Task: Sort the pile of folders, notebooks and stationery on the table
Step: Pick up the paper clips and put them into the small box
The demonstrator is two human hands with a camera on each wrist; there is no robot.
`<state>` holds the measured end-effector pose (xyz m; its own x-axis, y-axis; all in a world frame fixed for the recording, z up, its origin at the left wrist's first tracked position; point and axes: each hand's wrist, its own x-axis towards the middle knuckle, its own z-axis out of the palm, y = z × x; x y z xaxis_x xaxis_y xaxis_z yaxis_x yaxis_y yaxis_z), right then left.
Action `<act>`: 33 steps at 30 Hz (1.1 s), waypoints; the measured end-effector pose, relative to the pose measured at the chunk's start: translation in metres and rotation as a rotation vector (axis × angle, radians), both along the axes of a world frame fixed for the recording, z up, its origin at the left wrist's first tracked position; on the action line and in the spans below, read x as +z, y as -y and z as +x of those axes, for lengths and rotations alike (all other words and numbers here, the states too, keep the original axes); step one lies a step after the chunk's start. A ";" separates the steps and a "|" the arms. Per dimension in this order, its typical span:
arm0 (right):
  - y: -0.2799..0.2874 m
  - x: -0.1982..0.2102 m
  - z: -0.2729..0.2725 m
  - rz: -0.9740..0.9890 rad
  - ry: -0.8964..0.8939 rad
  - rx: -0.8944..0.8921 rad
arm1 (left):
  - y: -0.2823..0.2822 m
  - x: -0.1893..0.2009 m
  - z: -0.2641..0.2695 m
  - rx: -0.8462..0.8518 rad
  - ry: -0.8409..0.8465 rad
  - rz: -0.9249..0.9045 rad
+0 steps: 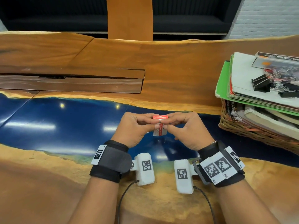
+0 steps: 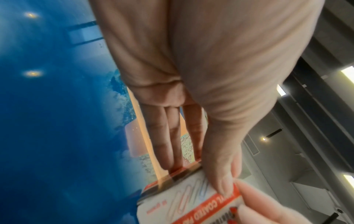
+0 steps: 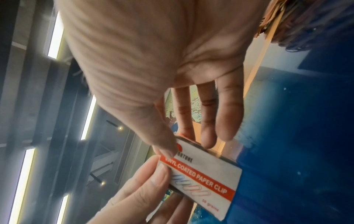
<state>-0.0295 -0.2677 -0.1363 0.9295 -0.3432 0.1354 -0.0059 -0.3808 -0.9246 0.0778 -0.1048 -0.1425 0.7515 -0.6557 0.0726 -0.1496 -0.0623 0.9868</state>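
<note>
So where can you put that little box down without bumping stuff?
The blue table strip left of the left hand is bare, as is the wood between the dark slot and the basket. The right side is crowded: folders and binder clips heap over the basket.

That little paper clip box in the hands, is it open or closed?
Open: the paper clip box has its red end flap lifted, pinched between left hand and right hand.
</note>
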 end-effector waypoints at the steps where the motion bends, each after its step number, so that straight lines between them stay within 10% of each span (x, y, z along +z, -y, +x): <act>1: -0.001 0.000 -0.001 -0.003 0.008 -0.008 | 0.002 0.001 -0.001 0.017 0.001 -0.005; 15: -0.032 0.068 -0.053 -0.852 -0.019 -0.048 | 0.009 0.064 -0.041 0.069 -0.071 -0.142; 33: 0.040 0.189 -0.175 -0.409 0.054 -0.294 | 0.075 0.158 -0.161 -0.279 -0.006 -0.219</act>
